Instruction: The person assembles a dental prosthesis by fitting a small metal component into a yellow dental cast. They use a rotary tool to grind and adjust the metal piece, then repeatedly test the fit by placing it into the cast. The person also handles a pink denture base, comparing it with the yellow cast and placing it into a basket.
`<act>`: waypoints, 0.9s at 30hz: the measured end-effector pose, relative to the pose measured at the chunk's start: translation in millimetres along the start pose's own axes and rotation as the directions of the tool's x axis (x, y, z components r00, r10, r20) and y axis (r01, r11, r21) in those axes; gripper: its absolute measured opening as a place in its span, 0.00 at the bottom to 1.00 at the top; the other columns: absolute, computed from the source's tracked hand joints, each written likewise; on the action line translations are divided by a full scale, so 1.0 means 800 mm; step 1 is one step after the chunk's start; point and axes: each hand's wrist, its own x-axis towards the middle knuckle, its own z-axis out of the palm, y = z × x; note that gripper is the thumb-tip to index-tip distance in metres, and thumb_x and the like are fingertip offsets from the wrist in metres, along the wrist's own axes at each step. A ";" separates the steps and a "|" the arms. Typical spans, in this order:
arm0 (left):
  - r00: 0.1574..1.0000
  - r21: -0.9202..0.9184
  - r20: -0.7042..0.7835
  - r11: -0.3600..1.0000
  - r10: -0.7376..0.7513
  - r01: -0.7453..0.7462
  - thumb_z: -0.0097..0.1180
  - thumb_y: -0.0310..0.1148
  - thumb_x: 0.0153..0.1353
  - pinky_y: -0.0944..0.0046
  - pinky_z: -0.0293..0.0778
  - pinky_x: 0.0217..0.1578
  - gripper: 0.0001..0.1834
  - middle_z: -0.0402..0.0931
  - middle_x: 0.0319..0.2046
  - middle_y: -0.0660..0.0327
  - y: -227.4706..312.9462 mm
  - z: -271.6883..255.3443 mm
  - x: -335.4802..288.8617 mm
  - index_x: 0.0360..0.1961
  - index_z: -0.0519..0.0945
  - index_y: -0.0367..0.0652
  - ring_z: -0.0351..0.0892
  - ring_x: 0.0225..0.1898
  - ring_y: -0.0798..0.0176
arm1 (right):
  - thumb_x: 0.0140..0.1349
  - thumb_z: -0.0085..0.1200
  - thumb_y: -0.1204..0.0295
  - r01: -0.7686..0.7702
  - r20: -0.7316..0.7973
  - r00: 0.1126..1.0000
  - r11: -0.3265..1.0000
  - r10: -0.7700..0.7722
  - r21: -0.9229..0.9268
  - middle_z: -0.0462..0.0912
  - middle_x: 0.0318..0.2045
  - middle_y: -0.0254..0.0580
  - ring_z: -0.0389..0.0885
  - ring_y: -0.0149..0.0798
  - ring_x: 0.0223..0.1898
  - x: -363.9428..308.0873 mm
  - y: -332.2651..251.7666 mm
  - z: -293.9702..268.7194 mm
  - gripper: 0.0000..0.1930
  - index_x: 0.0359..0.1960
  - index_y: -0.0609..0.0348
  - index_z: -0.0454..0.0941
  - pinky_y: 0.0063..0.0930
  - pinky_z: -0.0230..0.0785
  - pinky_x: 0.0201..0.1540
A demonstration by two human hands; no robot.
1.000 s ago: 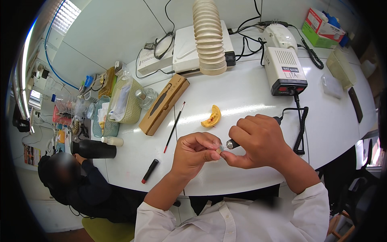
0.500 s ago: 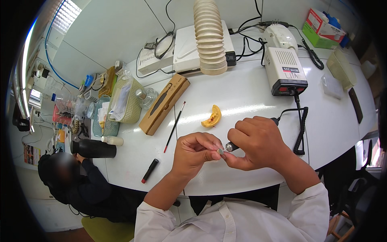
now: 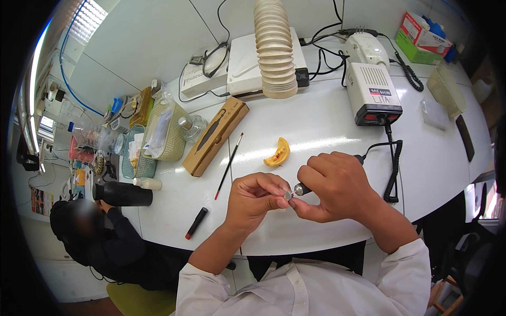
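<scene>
My left hand (image 3: 251,201) pinches a tiny grey-green disc-like piece (image 3: 288,195) between thumb and fingertips. What exactly this piece is, I cannot make out. Wrapped in my right hand (image 3: 340,184) is a rotary handpiece (image 3: 301,189) with a black and silver body. Its thin tip points left and meets the small piece, or comes very close to it. Both hands are held together over the table's near part. Just beyond them lies a yellow curved mould-like piece (image 3: 283,150) with reddish bits in it.
A control box (image 3: 373,87) with a coiled cord (image 3: 391,181) stands at the right. A ribbed hose (image 3: 275,52) hangs at the back. Leftward lie a cardboard box (image 3: 217,134), a thin brush (image 3: 229,167), a black-and-red tube (image 3: 196,223) and baskets (image 3: 171,142). A person (image 3: 113,237) sits at the left.
The small piece has turned slightly in my left fingertips. Both hands stay in nearly the same place.
</scene>
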 end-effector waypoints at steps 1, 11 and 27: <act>1.000 0.004 0.000 1.000 0.002 -0.002 0.69 0.15 0.50 0.63 0.83 0.40 0.10 0.82 0.34 0.53 0.000 0.000 0.000 0.30 0.82 0.38 0.83 0.37 0.61 | 0.49 0.64 0.56 -0.002 -0.006 1.000 1.000 0.002 0.001 0.68 0.17 0.34 0.71 0.37 0.18 0.000 0.000 0.000 0.16 0.20 0.52 0.71 0.31 0.61 0.22; 1.000 0.006 0.009 1.000 -0.003 0.003 0.69 0.16 0.50 0.63 0.82 0.40 0.09 0.82 0.34 0.53 0.001 0.000 0.000 0.30 0.82 0.38 0.83 0.37 0.62 | 0.50 0.64 0.56 0.008 0.020 1.000 1.000 -0.008 0.002 0.69 0.17 0.34 0.72 0.37 0.18 0.000 -0.001 -0.002 0.17 0.20 0.52 0.72 0.31 0.62 0.23; 1.000 -0.002 0.020 1.000 0.004 -0.004 0.71 0.17 0.49 0.63 0.81 0.41 0.10 0.82 0.33 0.53 0.001 0.000 -0.001 0.30 0.82 0.38 0.82 0.37 0.62 | 0.51 0.64 0.56 0.013 0.010 1.000 1.000 -0.013 0.027 0.69 0.17 0.34 0.71 0.36 0.18 0.001 -0.001 -0.002 0.17 0.20 0.52 0.72 0.30 0.62 0.23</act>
